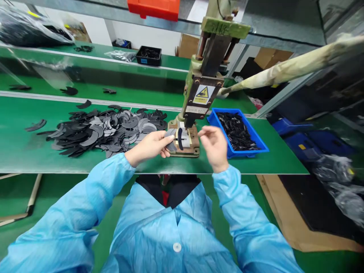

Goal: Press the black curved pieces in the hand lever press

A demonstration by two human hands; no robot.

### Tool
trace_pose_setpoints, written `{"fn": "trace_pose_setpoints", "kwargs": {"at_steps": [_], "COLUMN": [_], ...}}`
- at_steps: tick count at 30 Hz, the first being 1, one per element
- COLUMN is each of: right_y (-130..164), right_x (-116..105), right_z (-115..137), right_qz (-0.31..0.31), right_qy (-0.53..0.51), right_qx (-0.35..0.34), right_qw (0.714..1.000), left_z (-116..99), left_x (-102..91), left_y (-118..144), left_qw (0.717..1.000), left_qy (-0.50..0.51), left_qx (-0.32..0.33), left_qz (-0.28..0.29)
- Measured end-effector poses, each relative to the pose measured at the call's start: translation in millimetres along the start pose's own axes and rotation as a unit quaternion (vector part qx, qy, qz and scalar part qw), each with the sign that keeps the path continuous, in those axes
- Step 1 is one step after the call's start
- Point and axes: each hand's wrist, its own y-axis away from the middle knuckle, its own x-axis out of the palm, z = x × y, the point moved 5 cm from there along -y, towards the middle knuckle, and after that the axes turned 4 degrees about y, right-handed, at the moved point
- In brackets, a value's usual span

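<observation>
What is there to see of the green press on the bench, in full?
The green press stands upright on the bench, its paint worn, its top cut off by the frame. A dark metal slide runs above a front plate bearing a yellow-triangle warning label and a smaller white label. A long pale bar slants up rightward beside it. A dark curved piece lies on its base. The left hand is at the base's left side; contact is unclear.
</observation>
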Motion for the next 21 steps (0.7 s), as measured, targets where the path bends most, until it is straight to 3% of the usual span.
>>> {"fn": "trace_pose_setpoints", "kwargs": {"at_steps": [3,7,12,15,18,21], "right_y": [55,78,87,95,97,89], "right_x": [40,64,64,63,61,57], "right_z": [-14,-12,-10,-8,-5,0], "right_qz": [0.082,0.072,0.047,0.047,0.061,0.098], "right_qy": [-0.015,-0.020,0.000,0.020,0.050,0.092], "right_qx": [0.069,0.112,0.114,0.099,0.079,0.051], "right_qw": [0.994,0.991,0.992,0.994,0.994,0.990], "left_z": [0,11,16,17,19,21], "left_x": [10.7,24.4,32.1,37.2,37.4,27.2], "left_y": [18,29,35,34,28,21], "left_qw": [1.000,1.000,1.000,0.995,0.985,0.991], "left_qy": [0.002,-0.003,-0.006,0.054,0.103,0.062], "left_qx": [0.010,0.002,-0.025,-0.071,-0.104,-0.089], "left_qz": [0.004,0.005,0.002,0.053,0.092,0.077]}}
